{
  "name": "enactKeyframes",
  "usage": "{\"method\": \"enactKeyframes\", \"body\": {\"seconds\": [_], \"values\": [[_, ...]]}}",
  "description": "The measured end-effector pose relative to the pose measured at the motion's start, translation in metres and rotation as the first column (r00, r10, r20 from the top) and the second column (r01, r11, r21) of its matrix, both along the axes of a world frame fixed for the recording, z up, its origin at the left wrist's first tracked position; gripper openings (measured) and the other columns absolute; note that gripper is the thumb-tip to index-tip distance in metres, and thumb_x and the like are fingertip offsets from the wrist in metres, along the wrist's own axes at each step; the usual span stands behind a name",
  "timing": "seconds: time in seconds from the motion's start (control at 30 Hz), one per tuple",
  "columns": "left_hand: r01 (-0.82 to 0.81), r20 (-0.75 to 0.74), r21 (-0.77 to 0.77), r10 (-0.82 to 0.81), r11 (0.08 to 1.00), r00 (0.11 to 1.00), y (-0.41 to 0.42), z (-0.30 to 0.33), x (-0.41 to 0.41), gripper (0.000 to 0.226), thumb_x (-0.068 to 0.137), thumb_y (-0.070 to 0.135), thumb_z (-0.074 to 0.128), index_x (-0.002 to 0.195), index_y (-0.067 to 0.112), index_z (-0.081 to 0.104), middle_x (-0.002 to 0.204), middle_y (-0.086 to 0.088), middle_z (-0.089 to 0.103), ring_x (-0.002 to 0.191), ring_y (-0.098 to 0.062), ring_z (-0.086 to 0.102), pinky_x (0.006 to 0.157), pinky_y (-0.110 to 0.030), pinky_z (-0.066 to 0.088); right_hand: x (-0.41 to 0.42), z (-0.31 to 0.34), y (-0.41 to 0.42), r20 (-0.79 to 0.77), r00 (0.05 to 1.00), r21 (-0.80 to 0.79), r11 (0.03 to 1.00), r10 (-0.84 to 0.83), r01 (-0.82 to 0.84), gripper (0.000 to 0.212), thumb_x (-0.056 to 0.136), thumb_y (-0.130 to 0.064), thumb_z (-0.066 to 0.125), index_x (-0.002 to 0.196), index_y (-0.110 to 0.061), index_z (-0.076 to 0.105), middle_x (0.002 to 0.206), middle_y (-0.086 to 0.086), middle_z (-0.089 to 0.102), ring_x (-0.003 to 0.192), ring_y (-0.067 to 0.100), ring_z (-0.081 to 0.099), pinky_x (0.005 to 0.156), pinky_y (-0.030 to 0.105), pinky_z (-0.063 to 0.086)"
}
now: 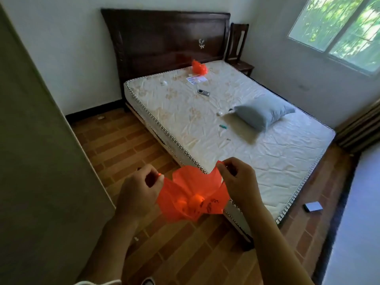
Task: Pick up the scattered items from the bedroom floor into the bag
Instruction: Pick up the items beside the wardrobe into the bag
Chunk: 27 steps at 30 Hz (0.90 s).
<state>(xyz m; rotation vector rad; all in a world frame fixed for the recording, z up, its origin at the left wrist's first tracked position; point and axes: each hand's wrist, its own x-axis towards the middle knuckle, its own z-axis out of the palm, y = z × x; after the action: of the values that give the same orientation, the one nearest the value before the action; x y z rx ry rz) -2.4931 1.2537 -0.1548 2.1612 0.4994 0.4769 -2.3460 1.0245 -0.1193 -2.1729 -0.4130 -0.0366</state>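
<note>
Two hands hold one orange plastic bag (193, 194) open above the wooden floor (127, 145), just in front of the near corner of the mattress (257, 153). The left hand (137, 192) pinches the bag's left edge between thumb and curled fingers; the right hand (238, 182) pinches the right edge the same way, its fingers bent around the plastic. The bag's mouth is spread between them, and something small and pale shows through the plastic at the bottom, too blurred to name.

On the floor, going left to right, three loose things can be counted: a small white scrap (100, 117) near the wall by the headboard (164, 38), a white bit (135, 238) beside the left forearm, and a flat blue box (313, 206) well to the right, past the foot of the bed.

On the mattress lie a small white object (163, 82), a second orange bag (199, 67) bunched up near the headboard, one printed card (196, 79), one dark gadget (203, 92), a white round piece (220, 113), a small green item (223, 126) and one grey pillow (263, 112). What the second bag holds cannot be seen.

One dark wooden chair (239, 48) stands beside the bed's far corner, below a window (339, 27) at right.
</note>
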Motion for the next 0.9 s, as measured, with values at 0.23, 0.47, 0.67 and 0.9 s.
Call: {"method": "enactKeyframes", "body": {"seconds": [0.23, 0.47, 0.67, 0.9], "values": [[-0.031, 0.124, -0.047, 0.036, 0.998, 0.992, 0.034, 0.009, 0.03, 0.017, 0.099, 0.043, 0.059, 0.095, 0.027, 0.061, 0.084, 0.007, 0.068, 0.08, -0.011, 0.07, 0.069, -0.042, 0.064, 0.037, 0.018, 0.032, 0.074, 0.996, 0.012, 0.999, -0.04, 0.039, 0.014, 0.094, -0.027, 0.075, 0.082, -0.021, 0.074, 0.063, -0.005, 0.066, 0.06, 0.016, 0.064, 0.062, 0.036, 0.05], [-0.111, 0.182, -0.006, 0.11, 0.994, 0.977, 0.075, 0.013, 0.063, 0.017, 0.099, 0.038, 0.061, 0.096, 0.021, 0.065, 0.08, 0.014, 0.064, 0.075, -0.001, 0.064, 0.062, -0.016, 0.048, 0.079, 0.031, 0.089, 0.107, 0.994, -0.021, 1.0, 0.018, -0.015, 0.017, 0.096, -0.028, 0.072, 0.082, -0.019, 0.072, 0.059, -0.009, 0.06, 0.055, 0.006, 0.055, 0.058, 0.028, 0.043], [-0.218, 0.176, -0.011, 0.216, 0.976, 0.96, 0.097, 0.003, 0.098, 0.018, 0.1, 0.034, 0.063, 0.097, 0.017, 0.067, 0.08, 0.01, 0.065, 0.076, 0.002, 0.063, 0.063, -0.018, 0.049, 0.133, 0.028, 0.128, 0.097, 0.99, -0.03, 0.994, 0.104, -0.102, 0.016, 0.097, -0.027, 0.071, 0.084, -0.018, 0.073, 0.064, -0.009, 0.063, 0.057, 0.006, 0.057, 0.057, 0.024, 0.043], [-0.396, 0.131, 0.042, 0.388, 0.917, 0.912, 0.118, -0.007, 0.161, 0.009, 0.099, 0.031, 0.068, 0.094, 0.023, 0.065, 0.083, 0.005, 0.069, 0.076, -0.001, 0.063, 0.065, -0.012, 0.046, 0.226, 0.001, 0.17, 0.003, 0.97, 0.001, 0.97, 0.241, -0.241, 0.016, 0.097, -0.026, 0.071, 0.081, -0.022, 0.072, 0.062, -0.006, 0.064, 0.052, 0.006, 0.054, 0.055, 0.026, 0.043]]}}
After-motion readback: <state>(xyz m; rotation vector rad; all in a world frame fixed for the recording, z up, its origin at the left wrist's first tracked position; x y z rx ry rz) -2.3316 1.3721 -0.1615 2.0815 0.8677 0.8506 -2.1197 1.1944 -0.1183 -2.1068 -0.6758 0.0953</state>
